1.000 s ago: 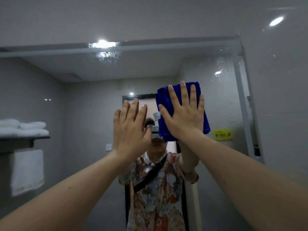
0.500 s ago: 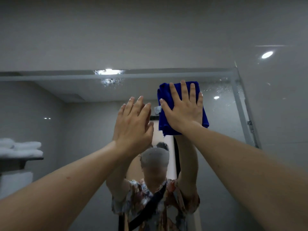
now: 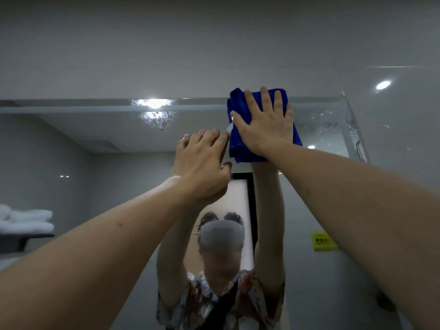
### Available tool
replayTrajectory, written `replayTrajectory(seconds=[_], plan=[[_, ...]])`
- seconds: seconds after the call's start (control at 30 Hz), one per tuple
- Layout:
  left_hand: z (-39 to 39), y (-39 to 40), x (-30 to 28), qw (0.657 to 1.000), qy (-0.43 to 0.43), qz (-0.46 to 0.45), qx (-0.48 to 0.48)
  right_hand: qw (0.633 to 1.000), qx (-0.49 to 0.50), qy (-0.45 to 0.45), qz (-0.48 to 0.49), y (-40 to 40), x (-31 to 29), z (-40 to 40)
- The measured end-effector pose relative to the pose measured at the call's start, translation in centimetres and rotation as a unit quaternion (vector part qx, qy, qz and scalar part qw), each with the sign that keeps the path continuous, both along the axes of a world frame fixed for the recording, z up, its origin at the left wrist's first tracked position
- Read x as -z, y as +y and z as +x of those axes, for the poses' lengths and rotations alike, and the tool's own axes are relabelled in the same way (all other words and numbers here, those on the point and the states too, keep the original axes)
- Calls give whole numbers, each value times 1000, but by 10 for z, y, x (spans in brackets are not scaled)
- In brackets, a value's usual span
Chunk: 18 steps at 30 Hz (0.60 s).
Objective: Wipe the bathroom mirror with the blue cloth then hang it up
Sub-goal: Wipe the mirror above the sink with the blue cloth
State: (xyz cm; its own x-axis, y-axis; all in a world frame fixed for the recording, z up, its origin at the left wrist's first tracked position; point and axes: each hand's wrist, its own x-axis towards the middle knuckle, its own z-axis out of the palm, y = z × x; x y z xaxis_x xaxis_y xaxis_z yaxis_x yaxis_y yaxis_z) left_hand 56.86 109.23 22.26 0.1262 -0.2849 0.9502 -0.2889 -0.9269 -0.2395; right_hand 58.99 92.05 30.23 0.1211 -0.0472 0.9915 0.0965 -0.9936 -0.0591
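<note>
A folded blue cloth (image 3: 240, 148) lies flat against the bathroom mirror (image 3: 107, 167) at its top edge, right of centre. My right hand (image 3: 264, 126) presses on it with fingers spread, covering most of it. A white label sticks out at the cloth's left side. My left hand (image 3: 202, 163) rests on the glass just left of and below the cloth, fingers together, its fingertips near that label. Water drops cling to the glass right of the cloth and under the reflected ceiling light.
The mirror's right edge (image 3: 354, 139) meets a glossy grey tiled wall (image 3: 404, 186). Grey wall runs above the mirror. In the reflection, a shelf with folded white towels (image 3: 26, 221) sits at the left and a yellow sticker (image 3: 322, 240) at the right.
Both hands have slid upward on the glass. The cloth went from mid-mirror to the top edge, and my left hand has tilted right toward it. The view has tilted up.
</note>
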Motion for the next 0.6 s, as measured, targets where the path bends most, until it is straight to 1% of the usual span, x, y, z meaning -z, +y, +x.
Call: replayTrajectory(seconds=[0.1,0.27,0.47,0.6], plan=[[1,2,-1,1000,15,-3,7,1000,-2,8,7,-2,-11,-3],[2,2,-2,999,29,-4,13,1000,6,13,10,-1,-10,-4],[9,-1,-1,999,28,-4,23,1000,8,18,7,-4,-5,-7],[14,-3,2,1000,10,-10,25,1000,14,23,7,-3,-1,-8]])
